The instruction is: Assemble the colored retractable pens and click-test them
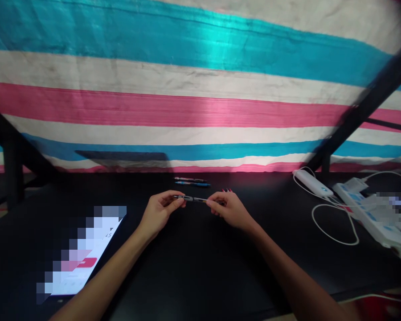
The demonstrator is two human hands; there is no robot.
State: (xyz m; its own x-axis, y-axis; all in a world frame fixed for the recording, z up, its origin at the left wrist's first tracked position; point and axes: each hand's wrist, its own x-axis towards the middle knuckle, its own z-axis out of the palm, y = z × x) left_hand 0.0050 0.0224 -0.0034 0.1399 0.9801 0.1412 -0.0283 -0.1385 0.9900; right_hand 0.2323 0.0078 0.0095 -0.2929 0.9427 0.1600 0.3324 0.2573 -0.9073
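Note:
A slim pen (191, 199) with grey and black sections is stretched level between my two hands, above the black tabletop. My left hand (160, 207) pinches its left end between thumb and fingers. At the thinner right end, the thumb and fingers of my right hand (229, 207) are closed on it, and that tip is hidden in my grasp. Just beyond the hands lie a blue pen (192, 183) and a dark pen (190, 179), side by side. Small red bits show behind my right knuckles; I cannot make out what they belong to.
A lit tablet-like screen (90, 263), partly pixelated, lies at the left. On the right are a white power strip (370, 216), a white adapter (312, 183) and looping white cables (356, 243). Black frame bars (361, 107) flank a striped sheet (200, 109).

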